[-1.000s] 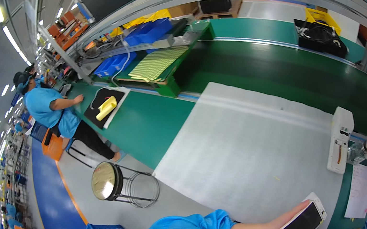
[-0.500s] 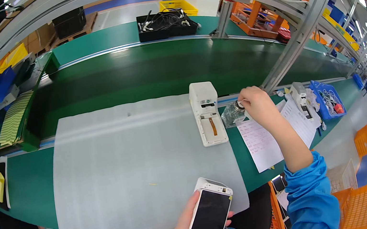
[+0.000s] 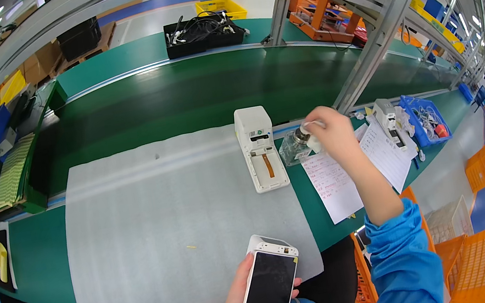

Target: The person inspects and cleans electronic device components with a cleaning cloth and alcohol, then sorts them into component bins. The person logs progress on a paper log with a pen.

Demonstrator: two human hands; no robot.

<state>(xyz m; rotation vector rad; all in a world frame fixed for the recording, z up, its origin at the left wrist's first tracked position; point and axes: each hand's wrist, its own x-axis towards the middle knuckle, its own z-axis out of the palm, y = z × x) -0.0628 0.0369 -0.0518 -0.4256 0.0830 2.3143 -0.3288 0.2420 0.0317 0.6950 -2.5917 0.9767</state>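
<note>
My left hand (image 3: 239,287) is closed round a white handheld device with a large black screen (image 3: 268,295), tilted near the mat's front edge. My right hand (image 3: 334,130) pinches a small white wad, maybe tissue or cloth (image 3: 315,141), beside the metal top of a clear bottle (image 3: 291,151). Whether the wad touches the bottle's top, I cannot tell. Left of the bottle, on the mat's right edge, lies a white device housing (image 3: 259,142) with an open recess and an orange-brown ribbon cable (image 3: 268,165).
A pale foam mat (image 3: 159,229) covers much of the green bench. Written sheets (image 3: 333,187) lie right of the bottle, with another white device (image 3: 389,120) and a blue basket (image 3: 438,134) beyond. A metal post (image 3: 385,25) rises behind. Far left is a yellow-handled tool (image 3: 1,259).
My right hand has turned slightly off the bottle's top, and a white wad now shows in its fingers. My left hand still holds the device. The whole view has shifted a little.
</note>
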